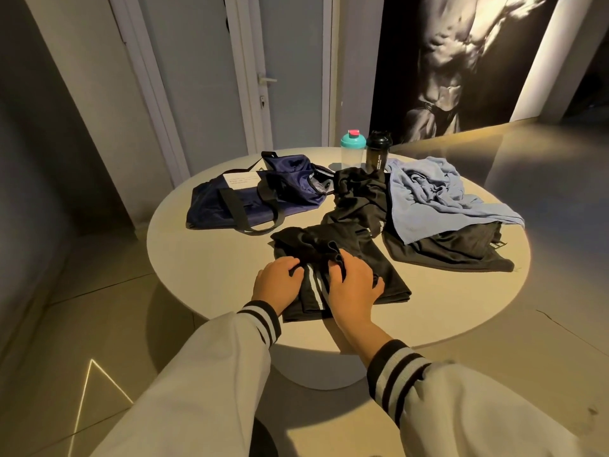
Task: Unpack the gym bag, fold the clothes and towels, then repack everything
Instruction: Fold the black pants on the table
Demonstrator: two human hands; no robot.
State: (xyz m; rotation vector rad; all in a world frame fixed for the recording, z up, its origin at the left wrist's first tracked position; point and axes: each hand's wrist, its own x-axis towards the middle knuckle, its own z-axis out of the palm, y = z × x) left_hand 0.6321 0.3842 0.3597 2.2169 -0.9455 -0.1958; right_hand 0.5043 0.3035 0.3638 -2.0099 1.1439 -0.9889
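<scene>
Black striped garment (362,249) on table (197,268), left hand (278,285), right hand (354,286) gripping it

In the lower center, the fingertips of the left hand (278,281) and right hand (355,286) vanish into folds of the black shorts (365,255). At right, the blue towel (438,199) covers most of a black garment (456,249). The white label (242,180) on the gym bag (290,196) carries print too small to read. The poster (461,61) runs off the top edge.
</scene>
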